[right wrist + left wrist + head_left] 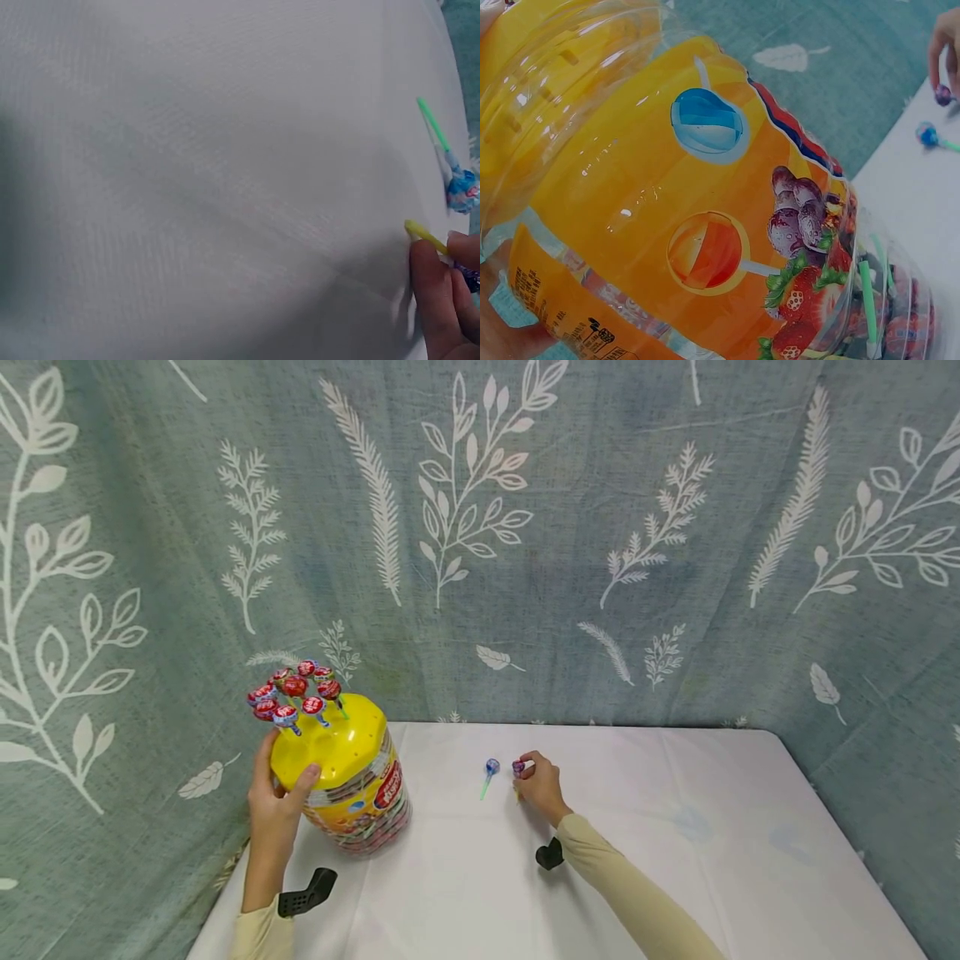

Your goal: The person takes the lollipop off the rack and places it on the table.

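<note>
A clear plastic lollipop jar (358,814) with a printed label stands tilted at the table's left, its yellow lid (360,739) uppermost. Around that lid's near left side my left hand (273,814) grips, the thumb lying along the rim. Several red and blue wrapped lollipops (295,686) stick up from the lid by their sticks. Farther right, my right hand (543,787) pinches a purple-wrapped lollipop (518,767); its yellow stick (424,237) pokes out past the fingertips in the right wrist view. A blue-wrapped lollipop (492,767) with a green stick lies just left of that hand.
A white cloth covers the table (705,860). Behind it hangs a green-grey curtain (555,610) with white leaf prints, close to the table's far edge. More lollipops (907,334) show through the jar's clear wall in the left wrist view.
</note>
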A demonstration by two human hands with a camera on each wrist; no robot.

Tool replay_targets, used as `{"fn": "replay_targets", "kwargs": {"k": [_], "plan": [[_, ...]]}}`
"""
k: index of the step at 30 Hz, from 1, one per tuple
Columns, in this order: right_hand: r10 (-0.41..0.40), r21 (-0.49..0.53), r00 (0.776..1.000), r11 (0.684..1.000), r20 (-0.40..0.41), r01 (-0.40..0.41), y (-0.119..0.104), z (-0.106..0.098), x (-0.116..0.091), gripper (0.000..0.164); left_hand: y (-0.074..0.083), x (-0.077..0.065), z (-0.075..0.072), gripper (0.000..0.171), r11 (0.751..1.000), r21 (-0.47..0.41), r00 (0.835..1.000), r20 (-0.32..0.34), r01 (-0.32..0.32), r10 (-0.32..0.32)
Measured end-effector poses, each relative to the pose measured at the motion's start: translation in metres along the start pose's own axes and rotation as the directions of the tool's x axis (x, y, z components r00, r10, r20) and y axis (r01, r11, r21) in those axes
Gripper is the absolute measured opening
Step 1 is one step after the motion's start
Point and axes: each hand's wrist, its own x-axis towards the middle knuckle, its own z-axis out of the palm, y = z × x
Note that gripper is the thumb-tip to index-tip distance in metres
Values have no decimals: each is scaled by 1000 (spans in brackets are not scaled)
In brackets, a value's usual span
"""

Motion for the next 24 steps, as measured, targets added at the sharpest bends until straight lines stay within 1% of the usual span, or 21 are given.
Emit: {"fn": "replay_targets", "kwargs": {"k": [3, 7, 15, 22, 24], "plan": [[-19, -25, 1000, 1000, 5, 19, 5, 2, -1, 40, 0, -1, 0, 71, 1000, -12, 1000, 6, -6, 6], [-35, -47, 999, 998, -5, 35, 6, 4, -1, 38, 0, -1, 0, 71, 999, -28, 1000, 15, -17, 17], [-24, -87, 1000, 996, -8, 23, 2, 1, 0, 39, -2, -2, 0, 71, 999, -34, 1000, 11, -2, 3], [-10, -113, 1000, 994, -19, 8, -6, -4, 0, 38, -2, -1, 1, 71, 999, -35, 1000, 7, -7, 8], [-22, -113, 1000, 993, -23, 19, -8, -6, 1, 37, -2, -1, 0, 71, 999, -34, 1000, 6, -9, 9]]}}
